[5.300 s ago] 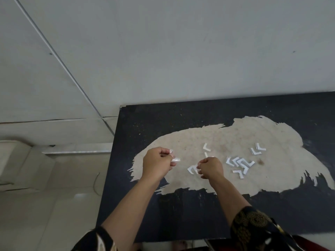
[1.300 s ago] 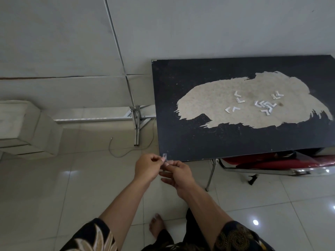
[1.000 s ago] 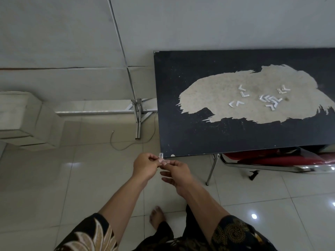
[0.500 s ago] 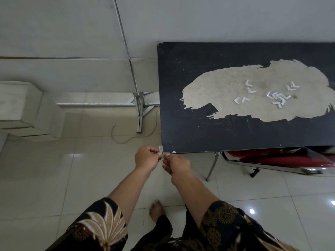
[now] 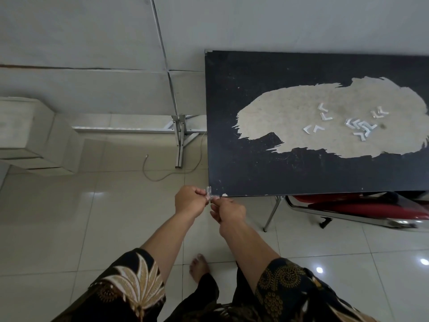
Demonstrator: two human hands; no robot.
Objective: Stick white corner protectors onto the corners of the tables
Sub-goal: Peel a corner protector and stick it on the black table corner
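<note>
Both hands have come up to the table's near-left corner since 1.3 s ago, when they hung lower and clear of the edge. The view has shifted with them.

1. Arms: both forearms reach fwd and slightly inward and converge at the corner. Patterned sleeves end approx. at the elbows.
2. L hand (image 5: 190,202): back of hand up, knuckles bent, fingers curled tight. Thumb and forefinger pinch the protector (image 5: 209,191) from the left side.
3. R hand (image 5: 229,211): just below the front edge, fingers curled, narrow grip. Fingertips pinch the protector's right leg against the edge. Contact under the edge is hidden.
4. Protector: small, white, L-shaped, positioned at the corner of the table (image 5: 243,173) and touching it. Full seating cannot be confirmed.
5. Spares (image 5: 358,126): approx. 12 loose pcs lie on the pale worn patch (image 5: 278,112), well apart from the hands. 4 lie left of the main cluster, 2 right of it.
6. Chair (image 5: 362,209): red seat, chrome frame, tucked under the front edge, right of the hands.
</note>
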